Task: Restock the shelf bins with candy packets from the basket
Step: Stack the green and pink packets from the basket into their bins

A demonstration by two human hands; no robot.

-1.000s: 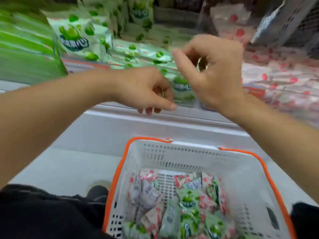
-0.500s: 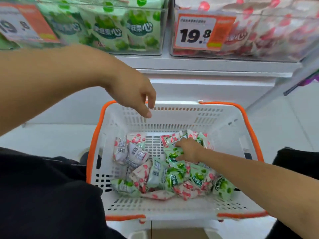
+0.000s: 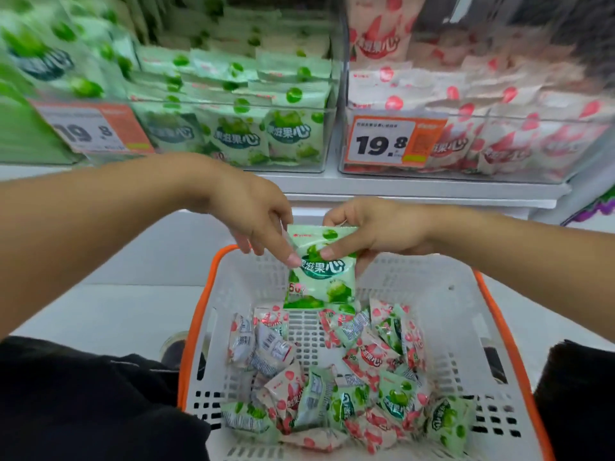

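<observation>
A green candy packet [image 3: 318, 267] hangs upright above the far edge of the basket [image 3: 442, 294], lifted clear of the heap below. The right hand [image 3: 376, 232] pinches its top right corner, thumb on the printed face and fingers curled behind. The left hand [image 3: 256, 221] meets it from the other side, fingertips closing on the top left corner, apparently to square it up or take it over before shelving. Beneath, mixed green and pink packets [image 3: 359, 387] lie loose across the basket floor, thickest toward the near edge and right side. Straight ahead, the clear bin of green packets [image 3: 253, 141] sits on the shelf [image 3: 416, 191] with a pink bin [image 3: 499, 148] to its right. The green one looks the likely destination, since its colour matches.
</observation>
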